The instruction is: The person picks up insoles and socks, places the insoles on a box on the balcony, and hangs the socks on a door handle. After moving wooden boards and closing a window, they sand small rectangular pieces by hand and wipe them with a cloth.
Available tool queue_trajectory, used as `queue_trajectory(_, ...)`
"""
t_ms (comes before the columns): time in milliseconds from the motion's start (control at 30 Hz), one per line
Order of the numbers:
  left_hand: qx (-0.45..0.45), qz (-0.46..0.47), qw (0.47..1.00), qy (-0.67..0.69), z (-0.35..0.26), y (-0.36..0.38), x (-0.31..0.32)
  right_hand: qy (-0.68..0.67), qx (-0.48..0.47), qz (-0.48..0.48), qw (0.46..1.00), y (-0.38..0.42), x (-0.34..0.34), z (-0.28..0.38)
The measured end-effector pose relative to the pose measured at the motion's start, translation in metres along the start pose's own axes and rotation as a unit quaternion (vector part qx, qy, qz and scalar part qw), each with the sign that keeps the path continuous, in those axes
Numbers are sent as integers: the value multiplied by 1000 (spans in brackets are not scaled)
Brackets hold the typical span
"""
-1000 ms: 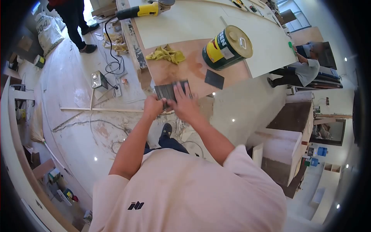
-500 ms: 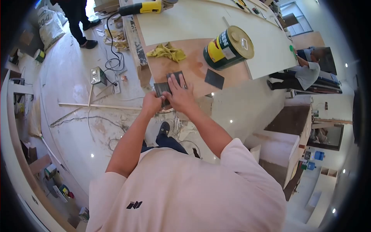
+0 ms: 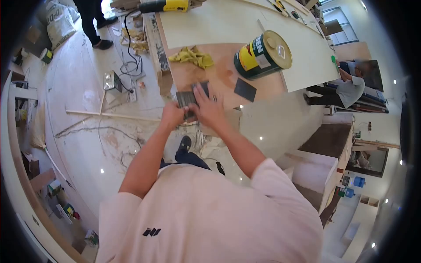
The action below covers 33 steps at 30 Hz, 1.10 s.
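Note:
My left hand (image 3: 174,115) is closed, thumb and fingers pinching the near left end of a flat dark piece with grey streaks (image 3: 184,99). Over the dark material beside it lies my right hand (image 3: 209,108), fingers stretched forward and palm down. A dark edge shows past those fingertips; the rest is hidden under the hand. Both hands are close together at the near edge of a brown board (image 3: 268,83). To their right rests a separate dark rectangular sheet (image 3: 244,90). A crumpled yellow cloth (image 3: 191,57) lies just beyond the hands.
A large green and yellow can (image 3: 263,55) stands on the board. A yellow power tool (image 3: 171,5) lies at the table's far left, its cord (image 3: 127,41) trailing to the floor. Wood strips (image 3: 112,116) cross the floor at left. Another person (image 3: 348,90) works at the right end.
The view has shifted slightly. My right fingers have moved a little over the dark material, while my left hand keeps its pinch on the streaked piece.

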<state>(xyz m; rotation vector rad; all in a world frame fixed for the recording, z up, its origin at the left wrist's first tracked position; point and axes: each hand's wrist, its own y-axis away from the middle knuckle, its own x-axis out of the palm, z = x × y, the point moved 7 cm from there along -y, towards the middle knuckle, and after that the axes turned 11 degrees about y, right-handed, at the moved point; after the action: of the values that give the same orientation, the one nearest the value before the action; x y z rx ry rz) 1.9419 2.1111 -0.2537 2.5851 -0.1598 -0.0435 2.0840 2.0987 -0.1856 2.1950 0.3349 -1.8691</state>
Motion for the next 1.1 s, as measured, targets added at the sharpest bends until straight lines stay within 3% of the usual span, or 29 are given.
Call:
queue_trajectory(67,-25,-9,1000,14,1,8,3,35,1,-47,998,-8,-5,4)
queue_trajectory(167,3,-14,1000,-3,-15,0,-4,-20,-34,-5,999,62,6,15)
queue_trajectory(300,-17,-8,999,-32,16,11,4,17,3,-28,999,-20,1,-10)
queue_trajectory(333,-1,-21,999,-35,10,0,-1,81,-98,18,992,-19,-24,-6)
queue_trajectory(400,7,-22,998,-63,18,-18,-1,45,-58,-7,997,-3,-1,-16)
queue_trajectory(500,-46,-12,999,21,-5,4,3,30,-44,-11,999,-4,4,-29)
queue_trajectory(633,-11,-28,999,11,5,-1,1,14,-42,-15,999,-7,-4,-20)
queue_trajectory(733,29,-38,998,-46,-8,-10,2,43,-4,29,999,52,6,-5)
queue_trajectory(867,2,-20,997,-70,5,-2,4,32,9,-60,998,-4,-10,-17)
queue_trajectory(1000,32,-47,991,-123,-19,5,-2,44,1,19,999,50,-13,-2)
queue_trajectory(1100,4,-23,998,-65,12,-14,4,16,19,-29,999,15,-19,-7)
